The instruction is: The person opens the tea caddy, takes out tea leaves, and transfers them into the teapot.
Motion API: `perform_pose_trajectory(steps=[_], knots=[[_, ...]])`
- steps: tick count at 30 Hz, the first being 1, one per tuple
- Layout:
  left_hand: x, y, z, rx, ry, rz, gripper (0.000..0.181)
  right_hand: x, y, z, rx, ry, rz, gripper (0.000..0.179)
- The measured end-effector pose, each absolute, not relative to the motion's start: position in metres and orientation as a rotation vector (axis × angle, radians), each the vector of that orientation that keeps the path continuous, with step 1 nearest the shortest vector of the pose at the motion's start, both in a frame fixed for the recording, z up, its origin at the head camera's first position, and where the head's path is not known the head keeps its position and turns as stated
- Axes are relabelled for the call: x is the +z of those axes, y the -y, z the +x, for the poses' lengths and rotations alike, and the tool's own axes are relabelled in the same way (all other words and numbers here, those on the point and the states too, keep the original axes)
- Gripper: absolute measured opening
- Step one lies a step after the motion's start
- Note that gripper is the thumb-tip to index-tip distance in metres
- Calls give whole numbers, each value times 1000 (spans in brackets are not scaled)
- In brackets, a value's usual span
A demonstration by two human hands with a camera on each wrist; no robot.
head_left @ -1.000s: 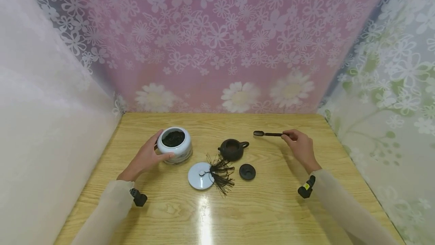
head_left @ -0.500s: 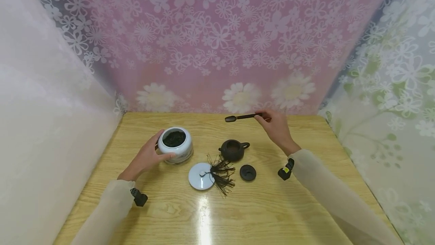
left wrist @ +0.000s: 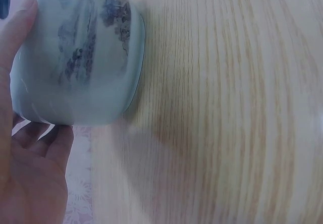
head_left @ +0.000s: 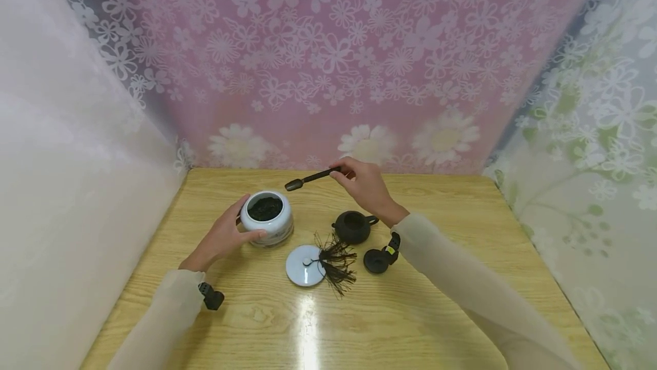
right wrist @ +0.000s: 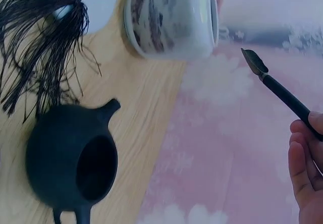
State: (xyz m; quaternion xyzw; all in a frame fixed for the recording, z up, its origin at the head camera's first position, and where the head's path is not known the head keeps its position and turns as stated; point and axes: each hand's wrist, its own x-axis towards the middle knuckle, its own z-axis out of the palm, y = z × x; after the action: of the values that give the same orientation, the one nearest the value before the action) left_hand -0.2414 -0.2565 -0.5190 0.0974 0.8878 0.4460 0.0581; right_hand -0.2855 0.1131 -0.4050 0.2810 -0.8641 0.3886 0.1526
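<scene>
Scoop (head_left: 315,176) moved L, nr jar (head_left: 277,226) (in R hand (head_left: 364,186)).

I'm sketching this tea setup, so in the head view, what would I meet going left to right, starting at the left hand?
Left hand → white jar → white lid → dark tassel → black teapot → round black lid. Left out for overlap: scoop, right hand.
</scene>
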Motion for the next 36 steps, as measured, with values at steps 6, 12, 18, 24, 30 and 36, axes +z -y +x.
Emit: perform_pose_trajectory(steps=[6,12,18,24,30,36], knots=[[-518,256,-240,1345,-2690,294,127,-406,-81,-286,995,2536,933,23],[-519,256,-240,1366,-2676,308,125,-408,-56,-286,736,2594,1070,23],[-519,257,-239,1372,-2682,322,125,-408,-37,-281,359,2522,1229,18],[-518,257,-239,1382,-2666,307,126,-416,-22,-281,344,2626,1279,19],[-520,258,-240,1390,-2664,317,126,-435,-18,-289,763,2764,1154,21],[-523,260,-242,1391,-2668,331,125,-451,-19,-295,1187,2807,972,21]])
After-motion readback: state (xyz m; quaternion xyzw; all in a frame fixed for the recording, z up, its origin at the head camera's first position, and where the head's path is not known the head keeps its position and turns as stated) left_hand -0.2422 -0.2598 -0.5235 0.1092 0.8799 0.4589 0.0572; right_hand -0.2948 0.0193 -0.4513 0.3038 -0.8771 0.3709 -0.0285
